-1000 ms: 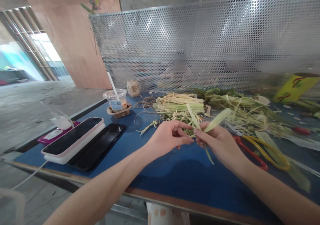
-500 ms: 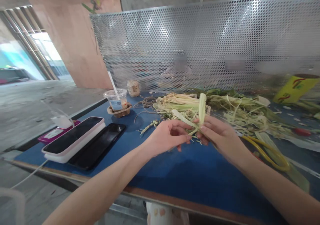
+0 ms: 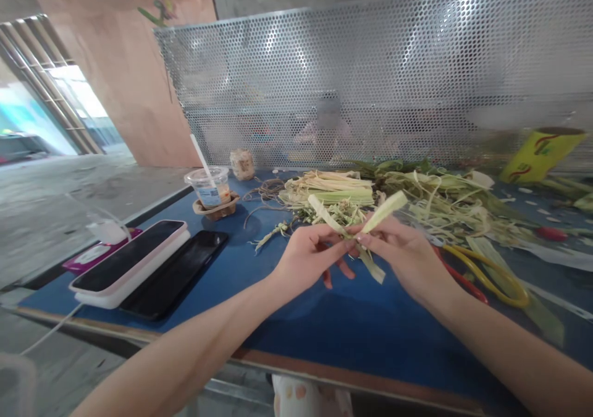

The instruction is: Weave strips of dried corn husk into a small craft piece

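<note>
My left hand (image 3: 306, 256) and my right hand (image 3: 403, 250) meet above the blue table, pinching pale green corn husk strips (image 3: 385, 210) where they cross. One end points up left, another up right, and a short end hangs down between the hands. Both hands are closed, with thumbs and fingertips on the crossing. How the strips fold there is partly hidden by my fingers. Just behind lies a stacked bundle of husk strips (image 3: 328, 185), with a small heap of braided or knotted pieces (image 3: 340, 210) in front of it.
Yellow-and-red-handled scissors (image 3: 493, 275) lie near my right forearm. Loose husks (image 3: 445, 188) spread at the back right, near a yellow tube (image 3: 542, 154). At left are a lidded cup (image 3: 210, 188), two phones (image 3: 176, 275) and a purple box (image 3: 88, 256). A perforated metal panel (image 3: 278, 83) stands behind.
The upright strip end has tipped over to the right, and a strip end now shows hanging below the crossing. Both hands keep their pinch. The view has shifted slightly.
</note>
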Demonstrator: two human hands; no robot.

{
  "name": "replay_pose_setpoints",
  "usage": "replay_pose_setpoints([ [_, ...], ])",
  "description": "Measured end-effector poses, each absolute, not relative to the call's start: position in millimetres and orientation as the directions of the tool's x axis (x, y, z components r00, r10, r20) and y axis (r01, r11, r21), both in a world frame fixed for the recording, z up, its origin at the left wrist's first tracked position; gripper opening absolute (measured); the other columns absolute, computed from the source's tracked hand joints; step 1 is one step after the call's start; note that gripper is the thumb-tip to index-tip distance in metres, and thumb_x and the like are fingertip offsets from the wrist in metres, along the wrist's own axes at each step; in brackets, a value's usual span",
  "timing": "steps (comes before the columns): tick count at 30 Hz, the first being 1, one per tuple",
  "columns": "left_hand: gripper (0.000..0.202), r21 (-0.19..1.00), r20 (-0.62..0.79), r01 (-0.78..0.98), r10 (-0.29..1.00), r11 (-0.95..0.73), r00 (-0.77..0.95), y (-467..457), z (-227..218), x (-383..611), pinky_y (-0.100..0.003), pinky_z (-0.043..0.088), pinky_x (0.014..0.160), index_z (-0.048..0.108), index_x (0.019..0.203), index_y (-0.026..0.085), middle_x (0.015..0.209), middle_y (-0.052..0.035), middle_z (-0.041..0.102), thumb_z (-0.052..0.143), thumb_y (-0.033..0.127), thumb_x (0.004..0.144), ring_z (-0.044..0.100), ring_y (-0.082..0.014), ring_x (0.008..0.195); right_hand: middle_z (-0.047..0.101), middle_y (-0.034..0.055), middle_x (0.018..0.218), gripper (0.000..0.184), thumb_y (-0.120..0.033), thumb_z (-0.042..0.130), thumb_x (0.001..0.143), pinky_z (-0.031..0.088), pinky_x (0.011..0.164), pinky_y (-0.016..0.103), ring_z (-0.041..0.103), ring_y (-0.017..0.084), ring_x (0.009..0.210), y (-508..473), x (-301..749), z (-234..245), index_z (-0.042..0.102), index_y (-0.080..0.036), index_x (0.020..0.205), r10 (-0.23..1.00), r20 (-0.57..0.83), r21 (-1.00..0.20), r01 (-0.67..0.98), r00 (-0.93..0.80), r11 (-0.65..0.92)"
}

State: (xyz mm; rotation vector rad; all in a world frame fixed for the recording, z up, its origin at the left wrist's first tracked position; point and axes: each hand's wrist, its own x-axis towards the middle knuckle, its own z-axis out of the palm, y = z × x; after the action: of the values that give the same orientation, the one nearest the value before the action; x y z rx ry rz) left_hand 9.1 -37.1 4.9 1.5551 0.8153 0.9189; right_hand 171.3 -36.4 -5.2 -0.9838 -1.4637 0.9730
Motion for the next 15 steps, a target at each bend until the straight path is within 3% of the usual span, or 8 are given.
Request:
replay_pose_setpoints([
  [3, 0.028, 0.990, 0.106, 0.025, 0.859, -0.137, 0.501, -38, 5, 10, -0.014, 0.039, 0.029, 0.054, 0.093, 0.014, 0.079, -0.0050, 0.064, 0.057, 0.035, 0.074, 0.063, -0.0128, 0.052, 0.054, 0.0039, 0.083, 0.015, -0.036, 0.069, 0.064, 0.044, 0.066, 0.031, 0.053, 0.017, 0.076, -34, 174, -3, 0.069, -0.022, 0.069, 0.923, 0.375, -0.917, 0.114, -0.089, 0.383],
  [8, 0.029, 0.987, 0.118, 0.037, 0.872, -0.154, 0.474, -41, 5, 14, -0.013, 0.034, 0.029, 0.055, 0.081, 0.012, 0.065, -0.0018, 0.061, 0.064, 0.037, 0.069, 0.060, -0.0109, 0.046, 0.056, 0.0017, 0.071, 0.014, -0.032, 0.070, 0.063, 0.043, 0.059, 0.029, 0.053, 0.014, 0.065, -37, 169, 0, 0.065, -0.020, 0.060, 0.933, 0.333, -0.941, 0.011, -0.137, 0.337],
  [12, 0.025, 0.980, 0.165, 0.029, 0.892, -0.195, 0.421, -43, 8, 14, -0.013, 0.033, 0.029, 0.059, 0.080, 0.012, 0.060, -0.0021, 0.062, 0.060, 0.036, 0.072, 0.061, -0.0119, 0.049, 0.054, 0.0002, 0.065, 0.011, -0.031, 0.070, 0.063, 0.042, 0.059, 0.028, 0.050, 0.012, 0.062, -43, 168, 2, 0.067, -0.022, 0.057, 0.939, 0.342, -0.936, -0.106, -0.046, 0.336],
  [15, 0.017, 0.974, 0.193, 0.031, 0.895, -0.224, 0.402, -47, 12, 15, -0.012, 0.030, 0.029, 0.059, 0.079, 0.013, 0.056, -0.0008, 0.064, 0.059, 0.029, 0.074, 0.051, -0.0047, 0.035, 0.055, 0.0007, 0.068, 0.005, -0.030, 0.071, 0.062, 0.043, 0.060, 0.029, 0.050, 0.013, 0.064, -46, 170, 2, 0.069, -0.026, 0.059, 0.934, 0.356, -0.922, -0.152, 0.027, 0.356],
])
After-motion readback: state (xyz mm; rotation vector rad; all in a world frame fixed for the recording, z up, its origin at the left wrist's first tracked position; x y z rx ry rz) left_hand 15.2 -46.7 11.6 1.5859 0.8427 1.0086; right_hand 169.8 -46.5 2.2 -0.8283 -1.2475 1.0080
